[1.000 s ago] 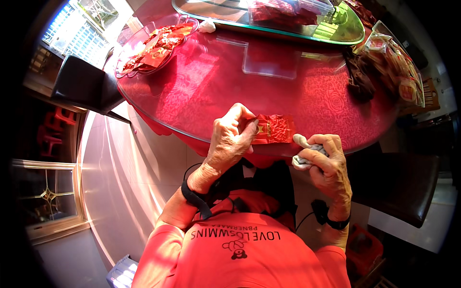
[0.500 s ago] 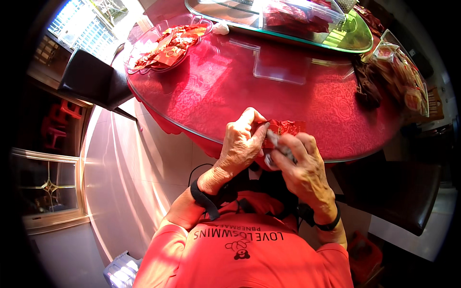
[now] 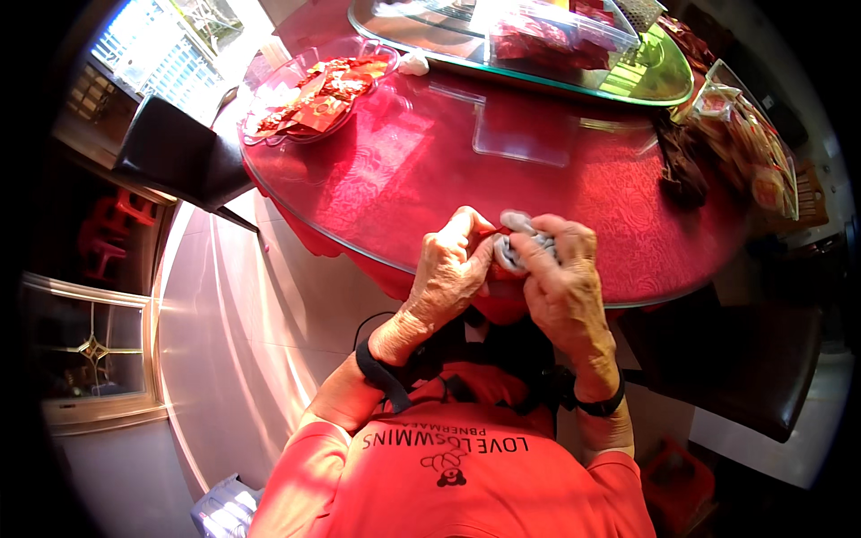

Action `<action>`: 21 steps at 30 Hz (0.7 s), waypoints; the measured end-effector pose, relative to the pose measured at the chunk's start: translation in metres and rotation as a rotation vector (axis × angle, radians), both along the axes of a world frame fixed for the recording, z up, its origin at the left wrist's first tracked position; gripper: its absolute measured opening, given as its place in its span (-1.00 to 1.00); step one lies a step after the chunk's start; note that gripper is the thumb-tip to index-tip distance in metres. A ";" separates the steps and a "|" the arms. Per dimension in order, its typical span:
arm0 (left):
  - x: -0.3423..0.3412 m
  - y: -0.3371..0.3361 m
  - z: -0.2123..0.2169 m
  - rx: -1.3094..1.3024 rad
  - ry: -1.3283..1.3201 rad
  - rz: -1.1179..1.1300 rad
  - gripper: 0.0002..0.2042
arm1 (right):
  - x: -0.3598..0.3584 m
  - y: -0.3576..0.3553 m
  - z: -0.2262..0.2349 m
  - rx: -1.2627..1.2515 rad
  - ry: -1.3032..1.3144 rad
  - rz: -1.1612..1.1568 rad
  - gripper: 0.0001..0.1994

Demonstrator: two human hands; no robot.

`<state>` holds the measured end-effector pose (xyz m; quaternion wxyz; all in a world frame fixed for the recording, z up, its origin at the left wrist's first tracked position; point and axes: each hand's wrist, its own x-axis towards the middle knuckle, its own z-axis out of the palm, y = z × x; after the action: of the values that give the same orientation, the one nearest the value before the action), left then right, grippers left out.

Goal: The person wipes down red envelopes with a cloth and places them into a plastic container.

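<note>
My two hands meet at the near edge of a round red table (image 3: pixel 395 170) topped with glass. My right hand (image 3: pixel 563 280) is closed on a small grey-white lump (image 3: pixel 515 249) that shows between the two hands. Pressed against it from the left, my left hand (image 3: pixel 451 269) has its fingers curled over a red packet, of which only a sliver (image 3: pixel 494 234) peeks out by the fingertips. Both wrists wear dark bands.
A clear tray of red packets (image 3: pixel 314 90) lies at the far left of the table, a clear plastic lid (image 3: pixel 525 134) mid-table, a glass turntable (image 3: pixel 628 85) with a clear box behind. A bag of wrapped sweets (image 3: pixel 749 143) sits right. Dark chairs stand left (image 3: pixel 179 157) and right (image 3: pixel 744 359).
My right hand moved left with the grey-white lump and joined my left hand. The red packet, plainly visible before, is now almost covered by my fingers.
</note>
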<state>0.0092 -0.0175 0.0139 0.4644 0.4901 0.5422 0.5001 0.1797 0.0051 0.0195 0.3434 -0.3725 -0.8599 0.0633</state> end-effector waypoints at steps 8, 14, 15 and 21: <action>-0.001 0.002 0.002 -0.020 0.012 -0.033 -0.90 | 0.044 -0.004 -0.001 -0.092 -0.058 -0.055 -0.37; -0.012 0.004 0.004 -0.037 -0.132 -0.068 -0.91 | 0.062 0.003 -0.009 -0.168 -0.038 -0.113 -0.50; -0.016 0.006 0.006 -0.029 -0.106 -0.035 -0.92 | 0.062 0.003 -0.010 -0.160 -0.045 -0.115 -0.50; -0.079 0.031 0.028 0.210 -0.131 0.184 -0.90 | 0.063 -0.001 -0.012 -0.178 -0.004 -0.145 -0.50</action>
<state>-0.0693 0.0133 0.0414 0.3971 0.4506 0.4982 0.6253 0.2430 0.0036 0.0070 0.3107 -0.4630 -0.8223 0.1136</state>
